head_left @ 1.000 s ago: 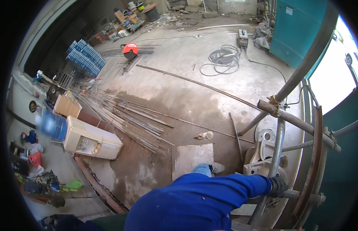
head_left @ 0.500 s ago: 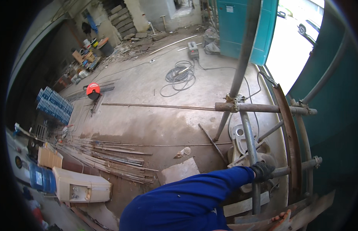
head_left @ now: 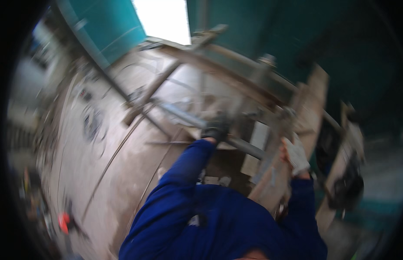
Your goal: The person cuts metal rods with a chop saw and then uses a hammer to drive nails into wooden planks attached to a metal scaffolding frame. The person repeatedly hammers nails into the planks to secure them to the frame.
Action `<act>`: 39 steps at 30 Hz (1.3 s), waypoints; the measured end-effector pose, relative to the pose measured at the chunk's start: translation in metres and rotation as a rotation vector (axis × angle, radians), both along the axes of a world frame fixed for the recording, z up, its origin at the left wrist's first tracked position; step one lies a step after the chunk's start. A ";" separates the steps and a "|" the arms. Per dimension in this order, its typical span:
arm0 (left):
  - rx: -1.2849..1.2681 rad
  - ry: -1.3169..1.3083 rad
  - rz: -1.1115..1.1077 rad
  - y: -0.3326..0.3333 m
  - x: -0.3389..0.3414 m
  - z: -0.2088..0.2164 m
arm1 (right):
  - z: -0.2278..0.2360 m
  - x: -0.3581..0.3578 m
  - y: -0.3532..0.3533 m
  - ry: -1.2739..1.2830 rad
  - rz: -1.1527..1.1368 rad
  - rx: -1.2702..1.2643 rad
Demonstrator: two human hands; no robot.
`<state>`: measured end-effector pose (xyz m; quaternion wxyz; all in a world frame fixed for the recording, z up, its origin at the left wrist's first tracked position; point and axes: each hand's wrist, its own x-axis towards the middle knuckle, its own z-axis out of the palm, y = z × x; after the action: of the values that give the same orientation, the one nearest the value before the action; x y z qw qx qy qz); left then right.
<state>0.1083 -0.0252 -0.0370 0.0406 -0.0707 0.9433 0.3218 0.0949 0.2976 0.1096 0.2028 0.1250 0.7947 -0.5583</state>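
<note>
My left hand (head_left: 216, 127), in a dark glove, is wrapped round a grey steel scaffold pipe (head_left: 183, 114) that slants down to the right. My right hand (head_left: 296, 155) wears a pale glove with bare fingertips. Its fingers look apart over the long wooden plank (head_left: 271, 184); blur hides whether they touch the wood. More boards (head_left: 315, 102) lie at the far end of that plank, on the right side of the scaffold. Both my sleeves are blue.
A rusty flat bar (head_left: 227, 76) and a crossing pipe (head_left: 156, 89) frame the scaffold. Coiled cable (head_left: 93, 123) and an orange-red tool (head_left: 64, 222) lie on the concrete floor at left. A dark bundle (head_left: 347, 186) hangs at right.
The view has swung to the right and is smeared by motion. My right hand and forearm now show fully beside the planks. My left hand stays on the pipe.
</note>
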 end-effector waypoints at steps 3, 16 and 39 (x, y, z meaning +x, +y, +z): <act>-0.010 -0.054 0.065 0.000 0.010 0.019 | 0.052 0.010 -0.012 0.196 0.071 -0.046; 0.000 -0.045 0.033 -0.003 0.009 0.046 | 0.062 -0.052 -0.066 0.355 0.371 0.657; -0.028 0.050 0.020 -0.005 0.004 0.031 | 0.040 -0.022 -0.060 0.169 -0.192 0.032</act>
<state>0.1119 -0.0302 -0.0062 0.0128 -0.0728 0.9477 0.3106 0.0733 0.2375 0.1497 0.0787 0.1564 0.8020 -0.5711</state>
